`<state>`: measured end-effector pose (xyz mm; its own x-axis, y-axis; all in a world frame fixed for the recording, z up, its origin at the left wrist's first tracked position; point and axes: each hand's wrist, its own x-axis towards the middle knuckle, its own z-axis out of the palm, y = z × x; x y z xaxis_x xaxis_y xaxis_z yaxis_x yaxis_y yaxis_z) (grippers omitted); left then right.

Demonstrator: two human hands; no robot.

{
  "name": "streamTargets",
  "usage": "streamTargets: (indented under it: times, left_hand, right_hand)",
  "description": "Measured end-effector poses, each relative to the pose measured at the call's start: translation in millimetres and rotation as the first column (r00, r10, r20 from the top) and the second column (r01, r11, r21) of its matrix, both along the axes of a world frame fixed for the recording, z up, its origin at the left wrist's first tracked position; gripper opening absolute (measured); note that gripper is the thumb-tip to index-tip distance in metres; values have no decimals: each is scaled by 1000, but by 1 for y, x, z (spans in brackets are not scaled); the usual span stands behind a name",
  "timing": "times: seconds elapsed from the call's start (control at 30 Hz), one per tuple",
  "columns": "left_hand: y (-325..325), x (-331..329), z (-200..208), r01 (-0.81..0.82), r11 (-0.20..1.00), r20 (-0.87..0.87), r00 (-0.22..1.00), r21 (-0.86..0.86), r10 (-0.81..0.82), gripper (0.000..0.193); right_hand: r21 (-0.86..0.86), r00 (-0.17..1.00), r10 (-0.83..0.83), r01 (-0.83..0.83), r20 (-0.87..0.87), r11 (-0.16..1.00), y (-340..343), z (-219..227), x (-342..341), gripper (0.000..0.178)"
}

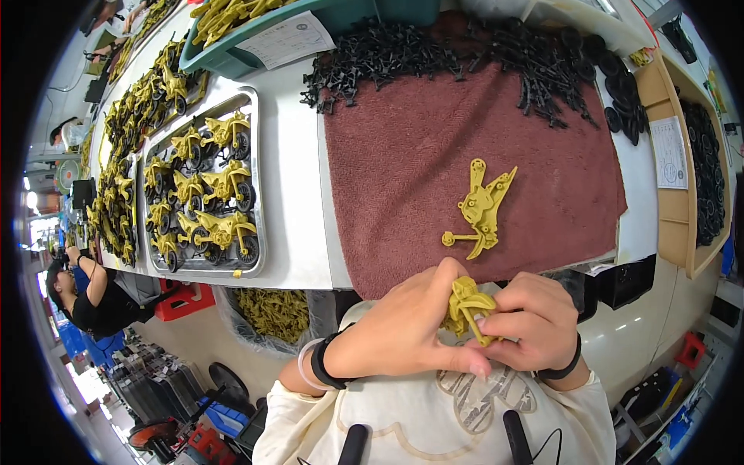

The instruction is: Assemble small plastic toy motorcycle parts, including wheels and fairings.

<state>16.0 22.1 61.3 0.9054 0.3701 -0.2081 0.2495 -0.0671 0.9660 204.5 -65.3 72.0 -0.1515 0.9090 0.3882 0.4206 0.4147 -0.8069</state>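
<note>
cream shirt, black wristbands, white band

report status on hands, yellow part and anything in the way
Left hand and right hand both on yellow part. Part held in front of shirt. Yellow frame lying on towel. Nothing seen blocking hands.

Between our left grip and right grip, before the towel, we have a motorcycle part. On the bench lies the towel, a loose motorcycle body on its near half, small struts along its far edge, wheels at its far right corner. Left of the towel, a tray holds toy motorcycles; behind it stands a crate. To our right is a box.
</note>
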Motion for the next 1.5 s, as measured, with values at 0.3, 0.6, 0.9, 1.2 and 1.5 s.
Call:
streamTargets:
  times: [0.3, 0.6, 0.9, 1.2, 1.5]
  left_hand:
    - [-8, -7, 3, -52, 991, 23, 999, 120, 50, 77]
    - [0, -16, 4, -27, 982, -150, 989, -187, -1, 59]
    - [11, -46, -8, -143, 696, 286, 840, -704, 461, 51]
    - [16, -40, -27, -423, 510, 253, 528, -749, 811, 31]
    - [6, -51, -27, -700, 702, 58, 702, -128, 710, 25]
  right_hand:
    - [7, 987, 39, -41, 153, 999, 2, 12, -7, 27]
    - [-169, 958, 157, -119, 238, 978, 11, 16, -9, 25]
    - [-373, 954, -249, 173, -167, 912, 19, 15, 11, 10]
    - [-503, 798, -463, 238, -387, 831, 39, -14, -13, 19]
    - [-445, 856, -432, 281, -285, 850, 51, -26, -19, 19]
